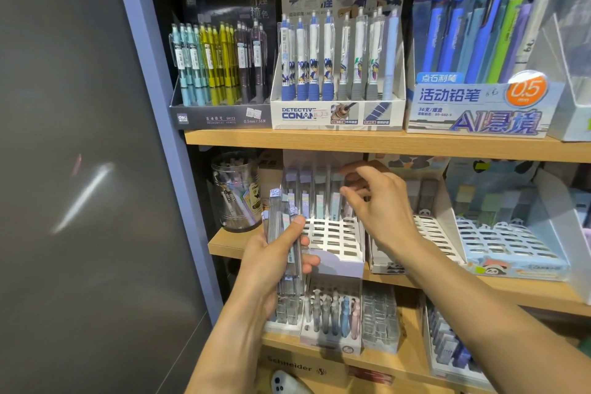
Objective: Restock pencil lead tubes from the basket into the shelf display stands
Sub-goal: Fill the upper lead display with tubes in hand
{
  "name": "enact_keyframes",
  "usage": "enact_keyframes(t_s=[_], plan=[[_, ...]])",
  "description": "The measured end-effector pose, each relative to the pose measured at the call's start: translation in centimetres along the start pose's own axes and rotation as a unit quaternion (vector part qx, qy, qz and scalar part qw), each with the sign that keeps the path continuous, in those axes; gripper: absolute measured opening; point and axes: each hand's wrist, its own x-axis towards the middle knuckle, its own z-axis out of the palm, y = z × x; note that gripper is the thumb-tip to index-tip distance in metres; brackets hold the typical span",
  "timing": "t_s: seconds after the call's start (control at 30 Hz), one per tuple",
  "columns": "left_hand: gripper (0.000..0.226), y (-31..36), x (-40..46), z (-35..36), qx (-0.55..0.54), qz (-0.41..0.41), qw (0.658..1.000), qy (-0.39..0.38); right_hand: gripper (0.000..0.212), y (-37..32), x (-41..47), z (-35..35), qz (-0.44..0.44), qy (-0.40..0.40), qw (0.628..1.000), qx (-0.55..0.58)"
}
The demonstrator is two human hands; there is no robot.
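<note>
"detective conan" on pencil box (337,113)

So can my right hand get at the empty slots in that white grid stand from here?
Probably yes. The right hand is already over the back rows of the white grid stand, and nothing lies above its front slots. The left hand, holding the lead tubes, is off to the side.

Bundle of clear lead tubes (285,233) with pale lilac caps, held upright, tilted slightly, in front of the middle shelf's left end. White display stand (332,238) with a grid of rectangular slots, lilac base, sitting on the middle shelf; front rows of slots bare. More tubes (315,195) standing upright in its back rows, side by side, caps up.
</note>
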Motion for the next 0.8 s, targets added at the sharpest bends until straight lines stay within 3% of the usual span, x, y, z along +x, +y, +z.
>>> enact_keyframes(t_s=[0.37,0.6,0.7,0.8], plan=[[0.035,-0.4,-0.4,0.8,0.006,-0.014,1.000,-0.008,0.027,0.1,-0.1,0.0,-0.020,-0.026,0.998,-0.061],[0.040,-0.3,-0.9,1.3,-0.011,-0.029,0.999,-0.019,0.039,-0.9,-1.1,-0.4,0.011,-0.062,0.994,-0.088],[0.045,-0.2,-0.9,1.3,-0.017,-0.035,0.999,-0.028,0.047,-2.9,-3.0,-1.2,0.075,-0.029,0.996,0.045],[0.063,-0.1,-0.6,1.1,-0.024,-0.052,0.998,-0.024,0.055,-5.2,-4.3,-1.1,0.171,-0.147,0.954,0.200]])
